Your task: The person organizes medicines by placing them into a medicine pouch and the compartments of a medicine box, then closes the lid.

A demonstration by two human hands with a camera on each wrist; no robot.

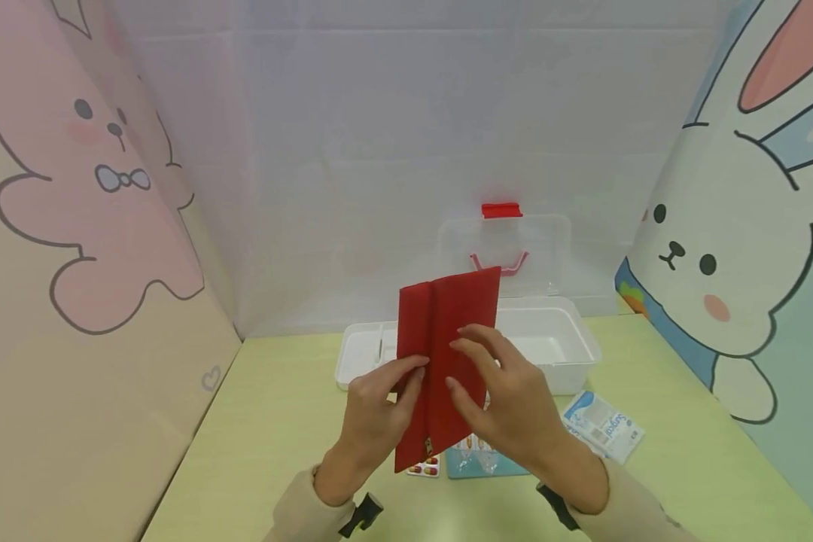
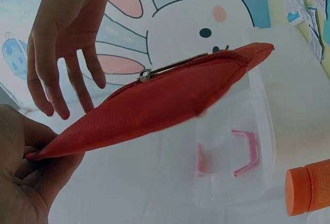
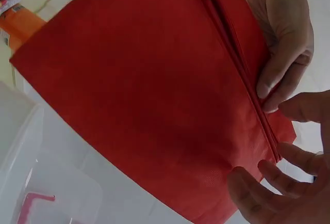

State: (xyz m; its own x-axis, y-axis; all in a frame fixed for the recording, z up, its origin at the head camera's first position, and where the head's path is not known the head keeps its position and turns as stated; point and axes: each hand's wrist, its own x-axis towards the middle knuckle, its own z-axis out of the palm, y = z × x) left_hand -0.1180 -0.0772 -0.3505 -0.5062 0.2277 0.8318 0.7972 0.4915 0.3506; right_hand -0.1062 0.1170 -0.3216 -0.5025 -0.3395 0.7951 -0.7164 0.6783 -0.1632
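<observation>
1. Cartoon rabbit panels (image 1: 738, 248) wall in a pale green bench (image 1: 271, 429) on three sides.
2. Clear plastic storage box (image 1: 549, 339) with red latch, lid up, stands at the back of the bench.
3. Flat red fabric zip pouch (image 1: 447, 354) is held upright in the air before the box; steady its lower edge when working the zip.
4. Left hand (image 1: 373, 421) pinches the pouch's lower corner.
5. Right hand (image 1: 508, 406): fingers loosely spread, close to the pouch; contact cannot be told.
6. White sachets (image 1: 603, 425) and a capsule blister strip (image 1: 425, 467) lie near the wrists.
</observation>
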